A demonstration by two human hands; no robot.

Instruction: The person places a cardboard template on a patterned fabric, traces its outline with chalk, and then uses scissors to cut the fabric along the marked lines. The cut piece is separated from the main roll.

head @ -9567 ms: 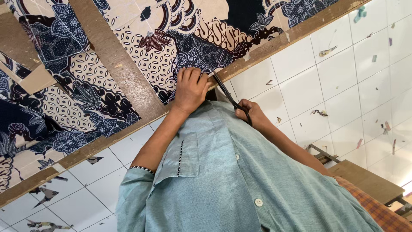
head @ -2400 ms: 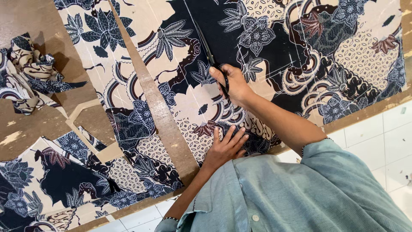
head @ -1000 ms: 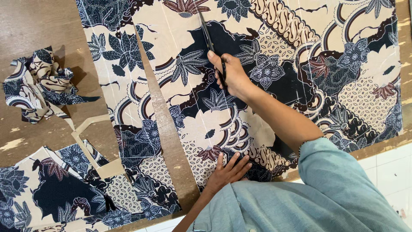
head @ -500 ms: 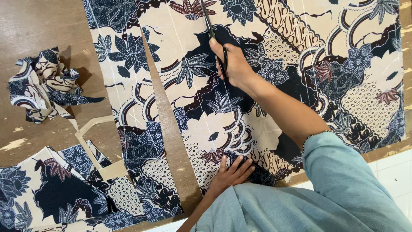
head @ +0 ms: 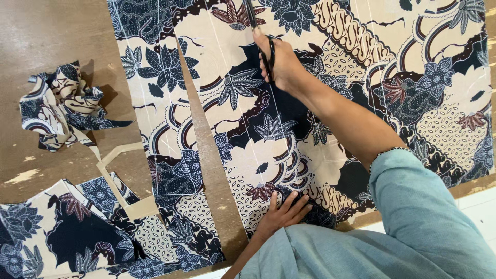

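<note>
A large batik cloth (head: 330, 129), cream and navy with brown flowers, lies spread over a wooden table (head: 46, 41). My right hand (head: 284, 67) reaches far across it and is shut on black scissors (head: 258, 31), whose blades point away from me along a faint chalk line. My left hand (head: 284, 212) lies flat on the cloth's near edge, fingers spread, close to my light blue shirt. A narrow gap of bare wood (head: 206, 155) separates this cloth from a cut piece (head: 155, 119) on the left.
A crumpled scrap of the same cloth (head: 59, 111) sits at the left. Another flat patterned piece (head: 57, 232) and a thin cream strip (head: 116, 155) lie at the lower left. White floor tiles (head: 480, 199) show past the table's edge at the right.
My right hand has moved the scissors farther away from me across the cloth. My left hand stays pressed at the near edge. The view has shifted slightly.
</note>
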